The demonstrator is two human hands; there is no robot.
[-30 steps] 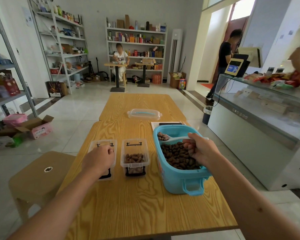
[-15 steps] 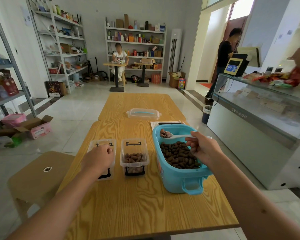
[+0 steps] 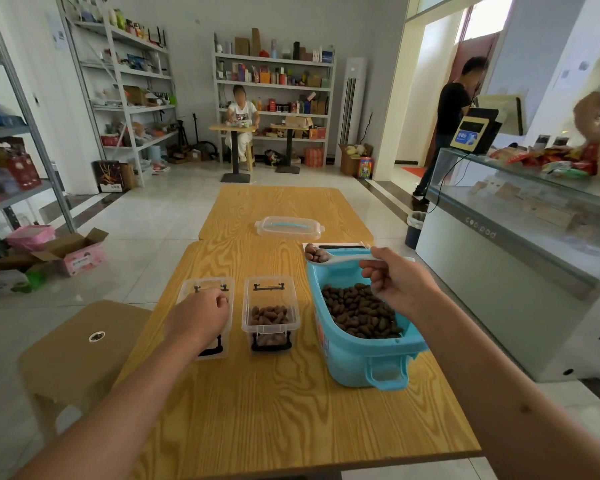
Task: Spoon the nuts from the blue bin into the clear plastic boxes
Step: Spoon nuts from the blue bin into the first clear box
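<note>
The right hand (image 3: 399, 284) pinches the handle of a white spoon (image 3: 340, 258), fingers curled round it near the handle's end, so the loaded bowl reaches out ahead and to the left of the knuckles with a few nuts (image 3: 315, 253) heaped in it. It hangs level above the far rim of the blue bin (image 3: 357, 362), which I take to be deliberate: held flat, the load should not roll off, and anything that does slip would probably drop back among the nuts below. The bin sits directly under and just in front of that hand, its brown heap well down from the rim. The left hand (image 3: 201, 315) rests on the nearer-left clear box (image 3: 207, 306), fingers curled over its rim; whether they truly grip it or only press down I cannot tell, but the purpose looks like steadying a light container that would otherwise skid. That box seems to hold nothing yet, as far as the hand lets me see. Between the two hands stands the second clear box (image 3: 270, 311), partly filled with nuts, just beside the bin, a short carry for the spoon. Beyond both hands, farther along the wooden table (image 3: 257, 420), lies a clear lid with a blue handle (image 3: 289, 227), set well apart, presumably out of the way of the scooping. My guess is the spoon is bound leftward for one of the boxes.
</note>
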